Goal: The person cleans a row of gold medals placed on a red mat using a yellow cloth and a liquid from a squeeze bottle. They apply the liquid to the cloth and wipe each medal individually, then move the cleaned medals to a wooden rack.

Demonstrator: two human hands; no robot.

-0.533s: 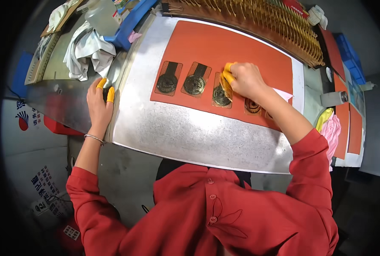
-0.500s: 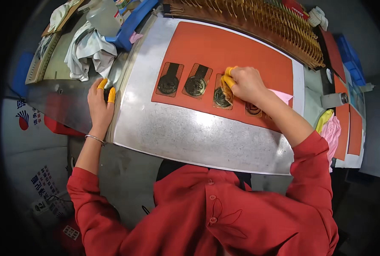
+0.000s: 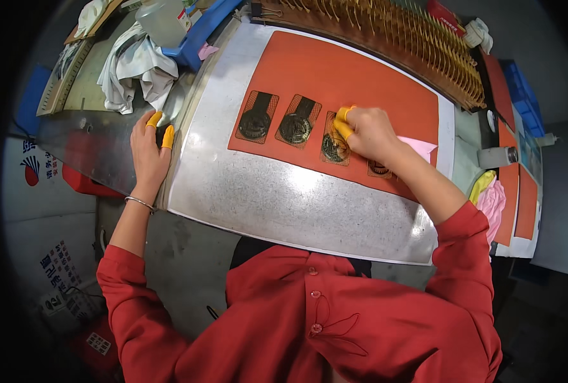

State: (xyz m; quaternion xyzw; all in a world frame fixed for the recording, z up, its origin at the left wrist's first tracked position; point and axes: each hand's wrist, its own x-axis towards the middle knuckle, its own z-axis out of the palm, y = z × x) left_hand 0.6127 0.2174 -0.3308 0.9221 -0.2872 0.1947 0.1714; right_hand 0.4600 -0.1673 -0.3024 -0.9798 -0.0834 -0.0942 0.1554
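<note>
Yellow-capped, the right hand [image 3: 367, 133] bunches its fingers at a plate [image 3: 334, 154], pinch unclear, the left hand's [image 3: 150, 156] parted; sideways pressure could skew it.

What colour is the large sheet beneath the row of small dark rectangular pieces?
Orange-red; the large sheet shows best in the head view.

Grey metal worktable [image 3: 252, 198], speckled top, light glaring in white patches near middle and right corner. Darker, smooth metal surface [image 3: 60, 137] adjoining at left, greenish-pale surface [image 3: 87, 89] beyond it. Plain grey floor [image 3: 191, 239] below table's near edge. Pale panel [image 3: 54, 217] low at left, dark printing on it, seam across; thin dark cable [image 3: 83, 293] near its lower part. Smooth grey wall-like panel [image 3: 566, 191] at far right. Lower right corner in deep shadow.
</note>
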